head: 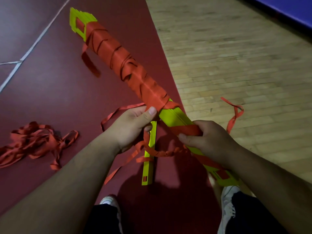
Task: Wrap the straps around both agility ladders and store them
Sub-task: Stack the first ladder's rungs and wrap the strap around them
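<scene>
A bundle of neon-yellow ladder rungs (173, 118) runs diagonally from the upper left to the lower right, held above the floor. Red strap (118, 54) is wound around most of its upper length. My left hand (133, 125) grips the bundle at the lower end of the winding, thumb pressed on the strap. My right hand (207, 141) grips the bundle lower down, fingers curled over a turn of red strap (189, 130). A second stack of yellow rungs (149, 159) lies on the floor below my hands, with loose strap across it.
A tangled heap of red strap (33, 142) lies on the dark red mat (59, 98) at the left. A loose strap end (234, 114) trails over the wooden floor (236, 56) at the right. My shoes (228, 205) stand at the bottom. A blue mat edge (287, 9) is at top right.
</scene>
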